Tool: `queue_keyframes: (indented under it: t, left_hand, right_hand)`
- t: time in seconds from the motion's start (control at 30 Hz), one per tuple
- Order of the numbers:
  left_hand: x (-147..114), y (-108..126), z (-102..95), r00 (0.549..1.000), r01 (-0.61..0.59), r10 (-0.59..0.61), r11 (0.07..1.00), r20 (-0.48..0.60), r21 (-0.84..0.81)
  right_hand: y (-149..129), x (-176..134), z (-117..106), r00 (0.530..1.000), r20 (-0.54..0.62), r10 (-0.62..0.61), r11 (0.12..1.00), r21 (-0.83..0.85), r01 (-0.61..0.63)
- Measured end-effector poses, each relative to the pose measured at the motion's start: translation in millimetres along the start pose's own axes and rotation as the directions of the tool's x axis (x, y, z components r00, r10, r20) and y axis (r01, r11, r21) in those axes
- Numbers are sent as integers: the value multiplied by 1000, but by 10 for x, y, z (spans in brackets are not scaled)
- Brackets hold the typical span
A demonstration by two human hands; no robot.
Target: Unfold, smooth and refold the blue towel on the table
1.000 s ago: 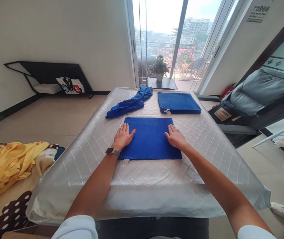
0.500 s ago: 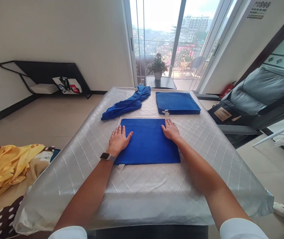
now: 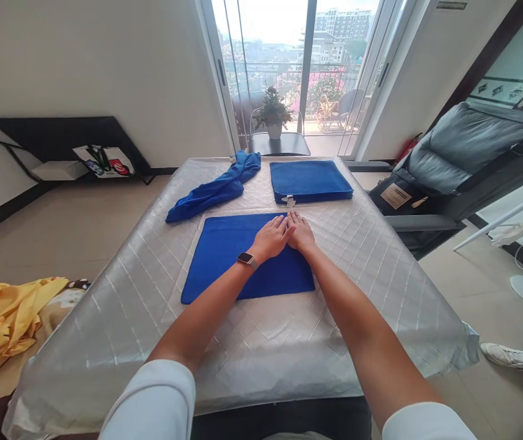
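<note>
A blue towel (image 3: 225,263), folded into a flat rectangle, lies on the table before me. My left hand (image 3: 271,237) rests flat on its upper right part, fingers stretched out, with a watch on the wrist. Beside it, my right hand (image 3: 300,231) lies flat at the towel's far right corner, and the two hands touch or overlap at the thumbs. Just beyond them is a neat stack of folded blue towels (image 3: 311,178) with a white tag on its near edge. To the far left, a crumpled blue towel (image 3: 213,190) stretches out loosely.
A shiny silver quilted cover (image 3: 124,305) drapes the table. Behind it stand a chair with a potted plant (image 3: 274,113) and a glass door. A grey armchair (image 3: 454,165) is on the right, yellow cloth (image 3: 9,324) at lower left. Another person's shoe (image 3: 513,357) shows at right.
My left hand has slid rightward across the folded towel from its left edge to beside my right hand. My right hand stays at the far right corner. The view has shifted slightly.
</note>
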State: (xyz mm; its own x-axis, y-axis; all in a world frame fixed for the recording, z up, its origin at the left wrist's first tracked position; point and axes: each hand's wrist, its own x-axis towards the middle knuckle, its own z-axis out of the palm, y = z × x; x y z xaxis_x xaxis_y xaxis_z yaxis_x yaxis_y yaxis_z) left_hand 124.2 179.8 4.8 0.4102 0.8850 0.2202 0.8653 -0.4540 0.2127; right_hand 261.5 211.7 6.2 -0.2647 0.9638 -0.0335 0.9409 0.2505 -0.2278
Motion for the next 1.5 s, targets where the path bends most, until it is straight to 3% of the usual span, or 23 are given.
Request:
queue_keyframes:
  t: [0.1, 0.2, 0.4, 0.53, 0.67, 0.87, 1.03, 1.27, 1.5]
  left_hand:
    - [348, 90, 123, 1000, 18, -17, 997, 18, -70]
    - [388, -3, 183, 984, 173, -170, 983, 50, -69]
    - [-27, -671, 7, 932, 357, -358, 934, 60, 33]
    - [-401, -1194, -200, 864, 496, -502, 862, 40, 101]
    - [-681, -1475, -293, 810, 583, -587, 804, -4, 119]
    - [-718, -1460, -305, 799, 599, -601, 795, -18, 95]
    - [-714, -1427, -329, 806, 592, -591, 804, -30, 65]
    - [-722, -1452, -293, 806, 591, -589, 804, -54, 62]
    - [-709, -1499, -336, 796, 603, -605, 794, 8, 83]
  right_hand:
    - [24, -14, 2, 1000, 6, -23, 999, -27, 23]
    - [12, 0, 12, 1000, -1, -10, 1000, -8, 10]
    - [-37, 48, 20, 999, -19, 42, 998, 45, -41]
    - [-25, 53, 24, 999, -12, 42, 998, 45, -41]
    - [-8, 52, 34, 999, -15, 38, 999, 19, -38]
    - [-52, 31, 5, 998, -34, 43, 998, -48, -45]
    - [-207, -150, -97, 990, -138, 3, 986, -164, -26]
    - [-252, -578, -26, 999, -28, 39, 997, -70, -41]
    - [-207, -619, 72, 998, 0, 58, 998, -14, -58]
